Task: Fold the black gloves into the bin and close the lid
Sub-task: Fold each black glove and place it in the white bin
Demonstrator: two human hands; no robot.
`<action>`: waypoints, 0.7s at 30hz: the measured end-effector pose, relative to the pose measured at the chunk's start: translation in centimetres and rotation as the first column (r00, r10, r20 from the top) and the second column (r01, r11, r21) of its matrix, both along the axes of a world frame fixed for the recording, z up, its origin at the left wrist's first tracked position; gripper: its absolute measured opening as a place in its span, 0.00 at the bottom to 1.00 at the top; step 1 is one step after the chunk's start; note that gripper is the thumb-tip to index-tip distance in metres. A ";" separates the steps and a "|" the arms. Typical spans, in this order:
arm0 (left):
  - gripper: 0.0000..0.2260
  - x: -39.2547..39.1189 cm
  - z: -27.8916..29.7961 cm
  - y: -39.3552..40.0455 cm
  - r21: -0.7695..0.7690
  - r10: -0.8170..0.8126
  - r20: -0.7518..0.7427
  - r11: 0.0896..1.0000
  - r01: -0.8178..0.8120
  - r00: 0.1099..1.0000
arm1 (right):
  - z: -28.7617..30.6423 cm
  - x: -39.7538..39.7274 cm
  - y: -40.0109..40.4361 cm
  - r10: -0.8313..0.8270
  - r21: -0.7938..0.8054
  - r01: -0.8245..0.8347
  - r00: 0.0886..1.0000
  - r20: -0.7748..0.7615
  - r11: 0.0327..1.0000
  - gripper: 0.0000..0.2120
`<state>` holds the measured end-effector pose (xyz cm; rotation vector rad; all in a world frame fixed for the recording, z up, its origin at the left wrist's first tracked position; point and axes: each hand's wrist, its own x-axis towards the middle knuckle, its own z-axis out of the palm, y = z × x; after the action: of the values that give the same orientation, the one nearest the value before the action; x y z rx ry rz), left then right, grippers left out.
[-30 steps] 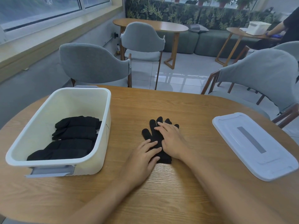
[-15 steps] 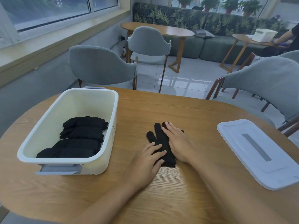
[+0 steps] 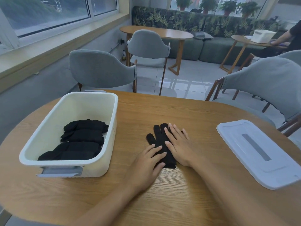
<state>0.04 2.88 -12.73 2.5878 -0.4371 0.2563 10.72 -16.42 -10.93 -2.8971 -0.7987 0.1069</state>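
A black glove (image 3: 157, 138) lies flat on the wooden table (image 3: 171, 190), fingers pointing away from me. My right hand (image 3: 179, 144) presses flat on its right side with straight fingers. My left hand (image 3: 146, 163) rests flat on the cuff end at the glove's near left. The cream bin (image 3: 104, 162) stands at the left with several folded black gloves (image 3: 81, 139) inside. The white lid (image 3: 260, 152) lies flat on the table at the right.
Grey chairs (image 3: 101, 70) stand beyond the table's far edge and another grey chair (image 3: 267, 82) at the right. Farther back are more tables, a green sofa and a person's arm (image 3: 283, 38) at a small table.
The head camera has tilted up a little, so everything sits slightly lower in view. Both hands stay flat on the glove, barely moved.
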 end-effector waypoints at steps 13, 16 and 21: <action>0.16 -0.2 -0.2 -0.2 0.098 -0.083 0.218 0.993 0.063 0.973 | -2.2 -9.0 -2.6 -0.125 0.380 0.071 0.985 0.119 0.922 0.23; 0.11 0.2 0.4 -0.6 0.232 -0.149 0.310 0.970 0.077 0.939 | -2.0 -9.5 -2.5 -0.095 0.393 0.031 0.985 0.145 0.919 0.25; 0.05 0.8 0.7 -0.9 0.215 -0.117 0.291 0.975 0.054 0.950 | -2.1 -9.6 -2.2 -0.080 0.382 0.008 0.982 0.173 0.924 0.25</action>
<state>0.88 1.95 -12.03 2.7285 -0.7182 0.6121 1.12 -18.58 -12.99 -2.5752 -0.6888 -0.2958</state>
